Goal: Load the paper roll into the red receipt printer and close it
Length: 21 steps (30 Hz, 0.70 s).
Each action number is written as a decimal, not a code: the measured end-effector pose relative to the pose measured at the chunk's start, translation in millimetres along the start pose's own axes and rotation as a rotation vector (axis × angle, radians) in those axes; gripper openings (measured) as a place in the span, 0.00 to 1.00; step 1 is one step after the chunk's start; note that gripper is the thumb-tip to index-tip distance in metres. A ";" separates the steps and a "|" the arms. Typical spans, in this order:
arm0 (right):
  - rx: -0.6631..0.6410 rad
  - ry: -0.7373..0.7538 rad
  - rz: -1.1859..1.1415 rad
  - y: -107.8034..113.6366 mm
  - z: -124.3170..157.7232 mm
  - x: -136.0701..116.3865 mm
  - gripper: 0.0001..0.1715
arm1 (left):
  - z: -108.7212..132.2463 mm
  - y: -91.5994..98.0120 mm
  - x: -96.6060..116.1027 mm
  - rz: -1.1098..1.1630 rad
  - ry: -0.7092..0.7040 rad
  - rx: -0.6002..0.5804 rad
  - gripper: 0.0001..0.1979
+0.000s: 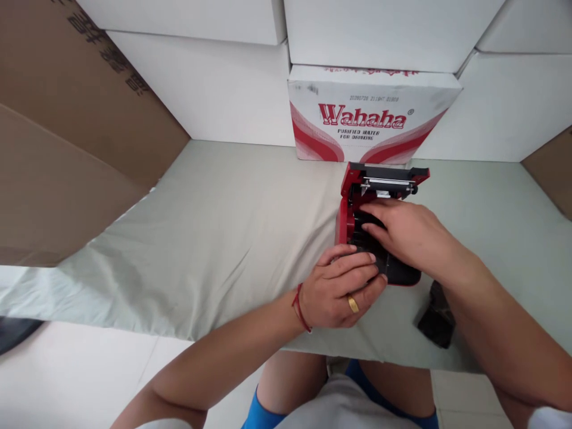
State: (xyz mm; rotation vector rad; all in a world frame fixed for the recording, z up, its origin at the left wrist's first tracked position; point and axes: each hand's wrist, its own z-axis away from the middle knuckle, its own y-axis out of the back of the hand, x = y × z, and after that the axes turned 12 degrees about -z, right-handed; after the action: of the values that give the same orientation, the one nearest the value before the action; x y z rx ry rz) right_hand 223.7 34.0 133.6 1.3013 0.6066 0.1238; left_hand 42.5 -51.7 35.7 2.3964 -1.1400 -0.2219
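Observation:
A small red-and-black label printer (pixel 404 273) rests on the cloth with its hinged lid (pixel 386 174) raised; a roller runs across the lid's underside. My left hand (pixel 346 289), with a gold ring and a red wrist cord, curls over the front left of the body and grips it. Inside the uncovered compartment are the fingers of my right hand (pixel 400 229); its thumb and index finger are stretched out and apart. Nothing shows between those two, while the other fingers are hidden. Beside my right forearm lies a dark crumpled piece (pixel 435 319), partly covered by the arm.
A white-and-red water carton (pixel 373 122) stands right behind the printer. White boxes (pixel 236 89) are stacked along the back. A large brown carton (pixel 75 155) borders the left side. The pale green cloth (pixel 232 238) has wrinkles, and its front edge is close to my legs.

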 end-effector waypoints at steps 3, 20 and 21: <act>0.126 0.176 -0.418 10.1 29.6 14.2 0.14 | 1.0 1.4 2.6 -0.048 -0.006 -0.007 0.09; 0.650 0.230 -0.577 -12.3 36.9 42.2 0.21 | 5.7 -0.1 6.4 -0.091 -0.086 -0.065 0.15; 0.635 0.281 -0.571 -16.5 43.9 43.7 0.20 | 5.3 -0.4 5.9 -0.083 -0.081 -0.059 0.14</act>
State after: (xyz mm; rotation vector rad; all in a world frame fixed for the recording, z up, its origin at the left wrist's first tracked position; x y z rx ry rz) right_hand 277.6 9.6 109.1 1.6716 1.3076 -0.3932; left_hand 44.7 -57.8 31.3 2.4039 -1.0558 -0.3785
